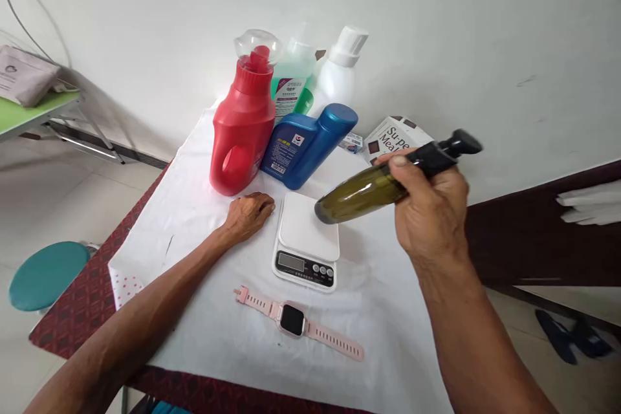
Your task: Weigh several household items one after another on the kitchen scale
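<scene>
Bottle (363, 194), tilted with its base over the scale (305, 233), looks stiff and perhaps slippery, best held near the neck (427, 158), where right fingers (412, 178) grip it; left fingers (264, 204) curl beside the scale, contents hidden.

You wear the one camera on your head. It looks forward and down, from close above the near edge of the table (104, 278), across the white cloth (208, 343) toward the far wall (436, 26).
</scene>
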Available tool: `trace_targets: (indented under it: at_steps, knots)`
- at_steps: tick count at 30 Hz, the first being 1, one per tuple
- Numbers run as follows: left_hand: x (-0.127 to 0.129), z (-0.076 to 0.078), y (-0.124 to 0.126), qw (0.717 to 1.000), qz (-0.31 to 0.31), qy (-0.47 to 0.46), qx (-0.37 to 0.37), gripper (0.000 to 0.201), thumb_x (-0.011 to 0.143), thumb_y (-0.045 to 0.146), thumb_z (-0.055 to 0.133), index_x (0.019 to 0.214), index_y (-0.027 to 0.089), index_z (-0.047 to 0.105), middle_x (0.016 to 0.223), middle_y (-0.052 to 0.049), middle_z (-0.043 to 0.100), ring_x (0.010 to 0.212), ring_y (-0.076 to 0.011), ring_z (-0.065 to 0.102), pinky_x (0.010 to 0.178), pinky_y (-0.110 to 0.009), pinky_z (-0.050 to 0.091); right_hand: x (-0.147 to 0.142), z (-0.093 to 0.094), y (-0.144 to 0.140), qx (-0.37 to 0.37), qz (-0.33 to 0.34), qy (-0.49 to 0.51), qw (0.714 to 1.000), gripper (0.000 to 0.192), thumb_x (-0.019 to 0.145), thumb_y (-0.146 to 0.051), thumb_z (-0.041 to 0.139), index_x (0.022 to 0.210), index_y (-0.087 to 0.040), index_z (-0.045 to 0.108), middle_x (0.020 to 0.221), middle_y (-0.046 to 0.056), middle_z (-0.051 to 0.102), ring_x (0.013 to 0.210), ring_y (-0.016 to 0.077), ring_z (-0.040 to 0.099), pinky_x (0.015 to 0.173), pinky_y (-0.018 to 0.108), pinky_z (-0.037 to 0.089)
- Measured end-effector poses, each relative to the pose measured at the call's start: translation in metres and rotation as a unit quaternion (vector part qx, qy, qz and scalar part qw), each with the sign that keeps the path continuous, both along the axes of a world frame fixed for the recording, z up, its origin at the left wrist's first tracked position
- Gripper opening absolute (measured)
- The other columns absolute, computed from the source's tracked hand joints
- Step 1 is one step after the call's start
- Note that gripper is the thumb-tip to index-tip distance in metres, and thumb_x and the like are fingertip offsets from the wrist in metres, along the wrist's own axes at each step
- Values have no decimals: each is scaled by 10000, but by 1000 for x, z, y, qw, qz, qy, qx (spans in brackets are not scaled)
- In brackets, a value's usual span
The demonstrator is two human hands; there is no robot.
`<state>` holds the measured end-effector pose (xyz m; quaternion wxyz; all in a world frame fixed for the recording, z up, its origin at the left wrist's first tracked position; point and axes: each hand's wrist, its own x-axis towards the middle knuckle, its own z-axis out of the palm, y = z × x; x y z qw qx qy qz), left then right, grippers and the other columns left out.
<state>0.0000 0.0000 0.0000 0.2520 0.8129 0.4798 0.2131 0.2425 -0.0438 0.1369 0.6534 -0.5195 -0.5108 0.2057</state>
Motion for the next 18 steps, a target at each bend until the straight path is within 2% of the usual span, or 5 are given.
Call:
trace_targets:
  at_steps: [4, 7, 14, 18]
  knots:
    - [0, 0, 0, 1000, 4, -3, -3, 271, 1022, 279, 509, 1118, 208, 752, 1145, -47, 790, 1020, -244, 726, 804, -323, 520, -20, -20, -1, -37, 10, -20, 999, 217, 816, -433, 785, 889, -255, 685, 920, 5, 672, 901, 216, 627, 909, 444, 511]
    - [0, 0, 0, 1000, 3, -8, -2, 268, 1018, 278, 512, 1113, 210, 753, 1140, -50, 790, 1022, -240, 725, 817, -319, 527, -27, -28, -3, -40, 6, -52, 998, 218, 847, -443, 761, 920, -250, 690, 970, 6, 671, 916, 207, 619, 912, 426, 500]
    - [-1, 0, -1, 1000, 5, -8, -9, 268, 1011, 269, 511, 1107, 213, 755, 1131, -52, 791, 1006, -233, 726, 808, -308, 531, -43, -24, -8, -26, -14, -119, 992, 272, 846, -489, 774, 941, -248, 691, 926, 18, 695, 905, 224, 631, 915, 456, 518]
    - [-1, 1, -1, 1000, 5, -7, -6, 276, 1011, 272, 504, 1110, 214, 755, 1136, -52, 791, 1012, -235, 725, 798, -307, 524, -46, -22, -10, -35, -14, -118, 992, 316, 856, -541, 752, 987, -260, 691, 998, 34, 712, 945, 233, 640, 927, 470, 525]
